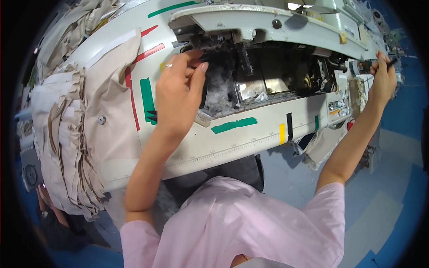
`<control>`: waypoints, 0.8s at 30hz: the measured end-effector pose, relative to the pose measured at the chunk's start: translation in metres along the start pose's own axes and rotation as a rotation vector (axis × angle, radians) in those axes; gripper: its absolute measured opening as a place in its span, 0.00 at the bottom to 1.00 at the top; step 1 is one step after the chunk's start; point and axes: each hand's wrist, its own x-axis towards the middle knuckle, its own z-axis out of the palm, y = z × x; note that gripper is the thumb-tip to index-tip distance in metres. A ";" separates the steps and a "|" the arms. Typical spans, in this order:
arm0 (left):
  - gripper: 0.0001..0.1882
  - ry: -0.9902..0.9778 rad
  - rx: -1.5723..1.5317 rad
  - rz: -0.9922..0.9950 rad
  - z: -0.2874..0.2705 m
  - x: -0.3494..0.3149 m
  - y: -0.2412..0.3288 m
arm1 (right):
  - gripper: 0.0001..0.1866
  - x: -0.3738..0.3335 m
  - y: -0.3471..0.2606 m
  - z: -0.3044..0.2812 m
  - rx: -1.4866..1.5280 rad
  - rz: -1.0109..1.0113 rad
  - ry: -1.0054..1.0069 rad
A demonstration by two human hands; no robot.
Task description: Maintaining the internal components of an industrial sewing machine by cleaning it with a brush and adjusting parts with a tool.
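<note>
The head of a sewing machine [268, 22] is tipped back, baring the dark, lint-covered cavity [221, 85] beneath it. At the cavity's left end is my left hand [178, 89], a ring on one finger. Its thumb and fingers are curled together by the machine's underside; what they hold, if anything, is hidden. Out at the far right, beside the end of the machine, my right hand [383, 82] is raised and closed around a thin black stick-like thing [392, 62]. A small round metal bobbin [101, 119] lies on beige cloth [114, 98] left of my left hand.
Stacked beige and white fabric pieces [62, 134] hang over the table's left edge. Green tape [234, 125], red tape [149, 52] and a printed ruler scale [232, 146] mark the white tabletop. More cloth [324, 145] hangs below right. Another person's arm [49, 201] shows at lower left.
</note>
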 end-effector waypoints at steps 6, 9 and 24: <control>0.09 0.210 -0.055 0.036 0.033 0.009 -0.010 | 0.15 0.172 0.078 0.013 -0.422 0.330 -0.118; 0.08 0.264 0.009 0.185 0.044 0.014 -0.030 | 0.12 0.189 0.096 0.035 -0.272 0.429 -0.222; 0.08 0.281 0.000 0.243 0.047 0.020 -0.028 | 0.19 0.300 0.191 0.024 -0.168 0.462 -0.095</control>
